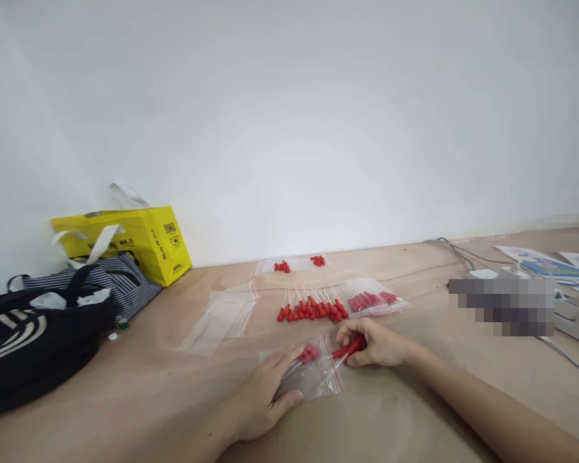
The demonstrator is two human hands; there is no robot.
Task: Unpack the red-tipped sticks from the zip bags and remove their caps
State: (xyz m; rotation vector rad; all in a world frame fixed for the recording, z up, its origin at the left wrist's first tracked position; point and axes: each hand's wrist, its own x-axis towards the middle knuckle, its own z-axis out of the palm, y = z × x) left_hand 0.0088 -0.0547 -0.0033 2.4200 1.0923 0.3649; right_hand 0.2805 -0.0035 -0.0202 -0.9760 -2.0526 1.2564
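Note:
A clear zip bag (321,379) with a red seal line lies in front of me, with some red-headed sticks (310,353) inside. My left hand (270,389) grips the bag at its left part, fingers over the top and thumb at the near side. My right hand (374,344) is closed around the red heads of several more sticks (342,352), whose pale shafts point left into the mouth of the bag. Just beyond, a row of loose red-headed sticks (313,308) lies side by side. To its right is a filled zip bag (374,298).
Flat clear bags (222,318) lie to the left; another bag with red-headed sticks (294,263) lies by the wall. A yellow bag (164,247), a striped bag (125,283) and a black bag (38,341) stand left. Cables (458,251) and printed sheets (554,267) are right.

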